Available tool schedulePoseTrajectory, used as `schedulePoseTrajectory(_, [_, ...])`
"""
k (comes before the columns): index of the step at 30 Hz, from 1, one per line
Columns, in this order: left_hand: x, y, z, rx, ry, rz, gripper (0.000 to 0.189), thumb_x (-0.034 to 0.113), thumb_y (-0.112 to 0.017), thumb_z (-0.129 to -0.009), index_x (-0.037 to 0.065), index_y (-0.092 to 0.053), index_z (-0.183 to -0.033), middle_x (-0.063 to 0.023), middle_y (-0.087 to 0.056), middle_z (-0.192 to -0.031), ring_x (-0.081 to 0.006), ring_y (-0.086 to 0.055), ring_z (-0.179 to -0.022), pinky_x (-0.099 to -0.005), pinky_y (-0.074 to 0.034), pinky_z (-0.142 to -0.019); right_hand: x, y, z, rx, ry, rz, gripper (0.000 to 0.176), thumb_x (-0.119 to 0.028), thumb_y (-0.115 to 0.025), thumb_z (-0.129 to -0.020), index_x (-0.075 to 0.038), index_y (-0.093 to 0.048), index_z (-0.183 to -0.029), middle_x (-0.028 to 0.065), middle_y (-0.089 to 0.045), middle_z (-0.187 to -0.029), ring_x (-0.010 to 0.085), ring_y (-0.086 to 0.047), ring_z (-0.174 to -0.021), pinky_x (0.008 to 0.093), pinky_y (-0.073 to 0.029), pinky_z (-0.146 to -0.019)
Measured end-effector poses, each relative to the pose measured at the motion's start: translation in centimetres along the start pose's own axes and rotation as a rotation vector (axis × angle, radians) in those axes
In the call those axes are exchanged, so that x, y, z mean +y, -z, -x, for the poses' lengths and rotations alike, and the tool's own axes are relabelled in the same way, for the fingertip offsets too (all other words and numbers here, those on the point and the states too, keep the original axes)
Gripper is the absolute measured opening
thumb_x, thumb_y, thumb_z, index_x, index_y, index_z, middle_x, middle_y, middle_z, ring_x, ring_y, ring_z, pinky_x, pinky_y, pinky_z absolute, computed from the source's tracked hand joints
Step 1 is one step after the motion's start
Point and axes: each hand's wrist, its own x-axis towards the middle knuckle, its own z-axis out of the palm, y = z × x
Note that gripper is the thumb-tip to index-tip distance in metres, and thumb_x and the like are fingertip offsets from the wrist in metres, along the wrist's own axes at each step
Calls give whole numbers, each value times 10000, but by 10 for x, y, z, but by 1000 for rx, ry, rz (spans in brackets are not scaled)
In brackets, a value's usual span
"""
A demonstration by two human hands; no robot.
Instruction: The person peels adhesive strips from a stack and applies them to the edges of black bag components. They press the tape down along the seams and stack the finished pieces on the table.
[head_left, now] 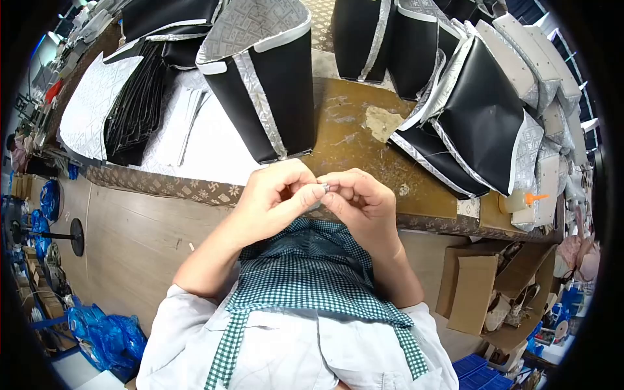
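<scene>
My left hand and my right hand meet fingertip to fingertip in front of my chest, near the table's front edge. Between the pinched fingers is a small greyish piece, too small to make out; both hands appear to grip it. Just beyond them a black panel piece with a patterned grey lining and white edging stands upright on the brown table. To the left lies a stack of black and white patterned pieces.
More black lined pieces lean on the table's right side, by pale stiff parts and a bottle with an orange nozzle. An open cardboard box stands below right. Blue plastic bags lie at lower left.
</scene>
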Motion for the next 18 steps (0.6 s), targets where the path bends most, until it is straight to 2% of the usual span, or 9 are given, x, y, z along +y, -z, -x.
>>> schedulePoseTrajectory(3, [-4,-10,-4,-50,-32,-2,177,155,-662,-907,-2,-640,-827,-22,-557,-713,-70,-489,-616,-236,-384,-532,-10,6,11,84,-103,45,364,18,-762,-755,-17,-678,-1108,10,-614,-761,32,-525,-605,193,-457,-571])
schedulePoseTrajectory(4, [-2,-12,-3,-70,-18,15,197,162,-643,-925,-10,-635,-828,-19,-554,-712,-68,-489,-633,-237,-375,-538,-14,4,14,151,-151,-22,274,9,-774,-740,-18,-689,-1000,-3,-595,-728,32,-498,-577,199,-440,-542])
schedulePoseTrajectory(7, [-2,-18,0,-80,-25,65,209,156,-625,-942,-12,-631,-816,-9,-558,-715,-55,-493,-612,-227,-375,-522,-13,18,18,46,-27,133,214,97,-719,-784,4,-638,-959,-54,-532,-715,-23,-437,-607,140,-352,-522])
schedulePoseTrajectory(10, [-1,-21,5,-100,126,266,229,155,-608,-959,-5,-622,-796,8,-552,-697,-38,-494,-578,-210,-369,-499,-17,19,19,32,-27,120,192,95,-729,-773,-19,-608,-870,-59,-528,-710,-24,-433,-603,140,-337,-515])
schedulePoseTrajectory(16, [-10,-24,14,-75,131,277,249,164,-600,-970,13,-608,-772,23,-532,-651,-28,-492,-554,-197,-363,-482,-17,13,23,-4,-231,-23,181,75,-737,-751,-21,-623,-853,-50,-544,-710,-8,-434,-590,155,-342,-520])
schedulePoseTrajectory(18, [-14,-26,18,-50,153,324,245,158,-606,-966,11,-605,-770,19,-534,-660,-31,-494,-553,-200,-363,-479,-18,14,23,-39,-114,59,170,68,-735,-728,-20,-624,-822,-39,-557,-716,7,-453,-599,169,-357,-525])
